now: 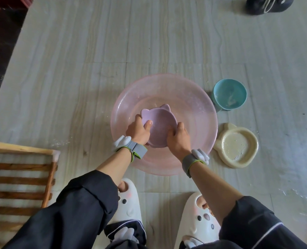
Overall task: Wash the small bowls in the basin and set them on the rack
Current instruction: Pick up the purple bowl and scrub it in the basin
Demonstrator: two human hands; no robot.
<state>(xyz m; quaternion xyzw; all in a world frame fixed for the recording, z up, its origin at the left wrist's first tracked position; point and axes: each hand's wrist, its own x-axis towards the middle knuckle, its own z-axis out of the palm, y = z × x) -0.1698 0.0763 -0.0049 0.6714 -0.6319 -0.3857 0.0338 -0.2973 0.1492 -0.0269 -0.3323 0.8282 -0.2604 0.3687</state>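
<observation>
In the basin point(199, 97), the purple bowl point(159, 123) is gripped by left hand point(138, 131) and right hand point(178, 139); teal bowl point(229, 94) and cream bowl point(236, 146) are judged unwashed.

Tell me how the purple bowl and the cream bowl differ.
The purple bowl is held tilted in the pink basin, gripped by the left hand and right hand; the cream bowl lies flat on the floor beside the basin. The cream bowl shows whitish residue inside; the purple bowl's inside looks clean. Both have cat-ear rims.
</observation>
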